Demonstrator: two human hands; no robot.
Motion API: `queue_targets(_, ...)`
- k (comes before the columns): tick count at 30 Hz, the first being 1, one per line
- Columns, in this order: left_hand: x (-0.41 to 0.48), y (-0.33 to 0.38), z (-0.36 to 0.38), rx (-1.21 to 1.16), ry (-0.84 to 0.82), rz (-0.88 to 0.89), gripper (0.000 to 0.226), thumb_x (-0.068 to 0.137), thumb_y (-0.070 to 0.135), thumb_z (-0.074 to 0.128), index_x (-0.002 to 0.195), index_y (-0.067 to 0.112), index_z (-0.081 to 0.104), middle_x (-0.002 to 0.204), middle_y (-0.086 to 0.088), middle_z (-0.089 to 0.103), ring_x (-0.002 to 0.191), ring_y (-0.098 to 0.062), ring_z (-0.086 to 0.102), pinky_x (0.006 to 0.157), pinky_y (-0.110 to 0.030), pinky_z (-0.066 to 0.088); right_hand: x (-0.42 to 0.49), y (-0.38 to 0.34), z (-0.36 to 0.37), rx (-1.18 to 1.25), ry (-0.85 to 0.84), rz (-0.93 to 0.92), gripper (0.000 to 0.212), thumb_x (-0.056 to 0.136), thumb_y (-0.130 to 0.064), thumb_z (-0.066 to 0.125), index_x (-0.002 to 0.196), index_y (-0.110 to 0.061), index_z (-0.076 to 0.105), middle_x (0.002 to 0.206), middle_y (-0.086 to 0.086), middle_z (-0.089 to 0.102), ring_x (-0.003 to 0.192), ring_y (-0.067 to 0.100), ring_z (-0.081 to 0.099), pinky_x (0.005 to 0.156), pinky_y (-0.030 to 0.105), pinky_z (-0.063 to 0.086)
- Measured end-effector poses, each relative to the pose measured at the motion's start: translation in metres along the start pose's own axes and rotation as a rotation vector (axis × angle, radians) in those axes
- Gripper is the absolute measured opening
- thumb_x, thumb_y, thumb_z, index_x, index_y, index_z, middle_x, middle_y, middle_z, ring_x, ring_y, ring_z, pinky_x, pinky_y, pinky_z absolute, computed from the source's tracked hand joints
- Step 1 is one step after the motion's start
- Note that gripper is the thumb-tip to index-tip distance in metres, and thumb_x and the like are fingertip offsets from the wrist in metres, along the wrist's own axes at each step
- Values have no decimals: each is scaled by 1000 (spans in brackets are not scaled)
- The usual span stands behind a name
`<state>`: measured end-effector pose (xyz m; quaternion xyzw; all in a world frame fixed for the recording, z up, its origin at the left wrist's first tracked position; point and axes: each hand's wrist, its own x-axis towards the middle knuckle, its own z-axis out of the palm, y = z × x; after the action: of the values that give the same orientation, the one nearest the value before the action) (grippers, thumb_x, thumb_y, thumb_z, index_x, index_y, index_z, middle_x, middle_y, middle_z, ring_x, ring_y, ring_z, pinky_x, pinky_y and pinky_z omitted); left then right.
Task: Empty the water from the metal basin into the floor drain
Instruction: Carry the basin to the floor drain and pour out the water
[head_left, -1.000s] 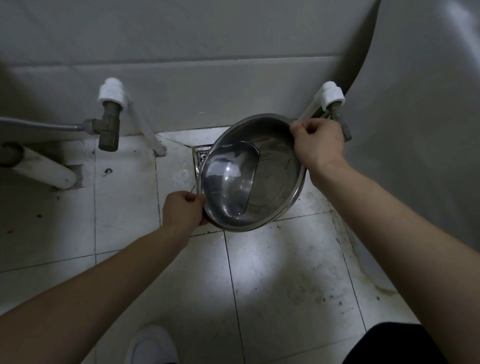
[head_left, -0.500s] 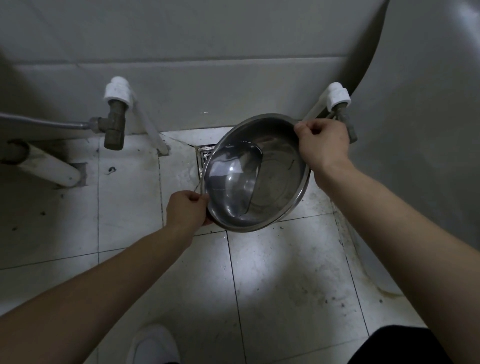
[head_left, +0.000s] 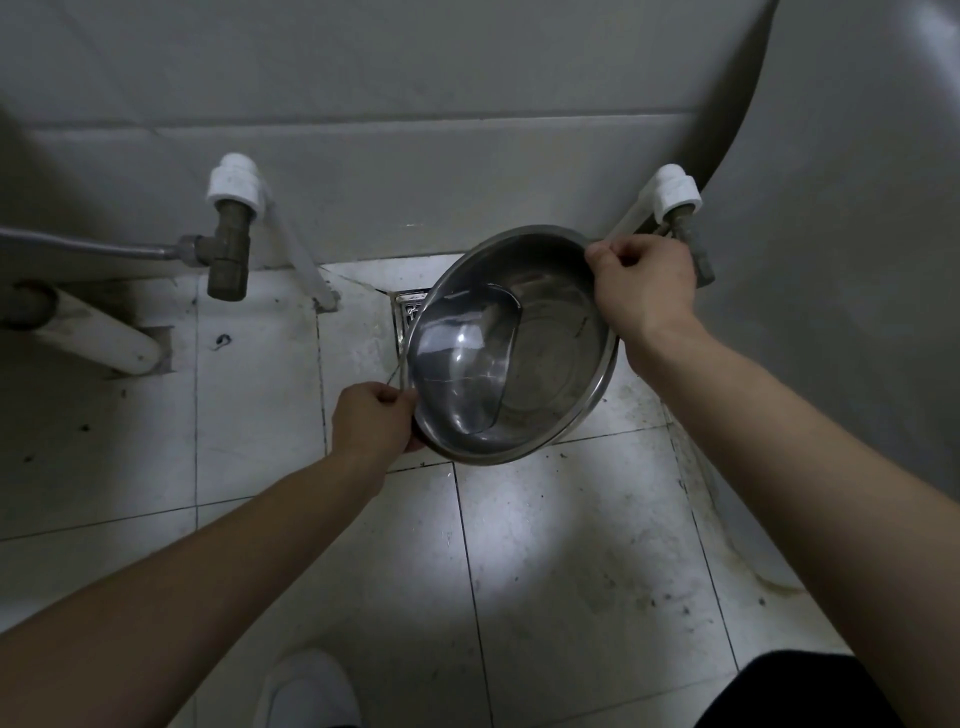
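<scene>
A round metal basin (head_left: 556, 364) hangs tilted down to the left above the tiled floor. Water (head_left: 457, 379) is pooled against its lower left wall. My left hand (head_left: 371, 415) grips the low left rim. My right hand (head_left: 641, 283) grips the raised upper right rim. The square metal floor drain (head_left: 408, 309) lies in the floor just beyond the basin's left edge, mostly hidden behind the basin. A thin trickle shows off the left rim near my left hand.
A brass valve with a white cap (head_left: 231, 234) and hose stands at the left wall. A white pipe (head_left: 93, 332) lies on the floor at far left. Another capped valve (head_left: 675, 200) sits behind my right hand. A large white fixture (head_left: 841, 260) fills the right. My white shoe (head_left: 306, 691) is below.
The basin is tipped slightly further to the left, and the water has gathered more against its left wall. Both hands keep their hold on the rim.
</scene>
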<state>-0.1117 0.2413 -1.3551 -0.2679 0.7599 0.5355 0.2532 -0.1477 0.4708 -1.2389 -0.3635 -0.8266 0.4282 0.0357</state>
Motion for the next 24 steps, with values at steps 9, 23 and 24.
queue_targets(9, 0, -1, 0, 2, 3, 5, 17, 97, 15, 64, 85, 4, 68, 80, -13, 73, 58, -14, 72, 48, -21, 57, -1, -1, 0, 6, -10, -11, 35, 101, -27, 60, 101, 7, 71, 81, 13, 59, 74, 21, 56, 82, 41, 59)
queue_targets(23, -1, -2, -2, 4, 4, 4, 16, 97, 15, 64, 85, 5, 69, 80, -12, 72, 51, -12, 71, 45, -19, 55, -3, -4, 1, 39, -2, -22, 33, 101, -24, 61, 101, 7, 72, 82, 19, 61, 75, 19, 58, 71, 25, 53)
queue_targets(24, 0, -2, -2, 3, 3, 3, 16, 97, 15, 64, 86, 5, 69, 80, -12, 73, 53, -13, 72, 46, -20, 56, -3, -4, 1, 36, -4, -24, 33, 101, -24, 61, 102, 7, 72, 82, 21, 62, 75, 18, 58, 70, 24, 53)
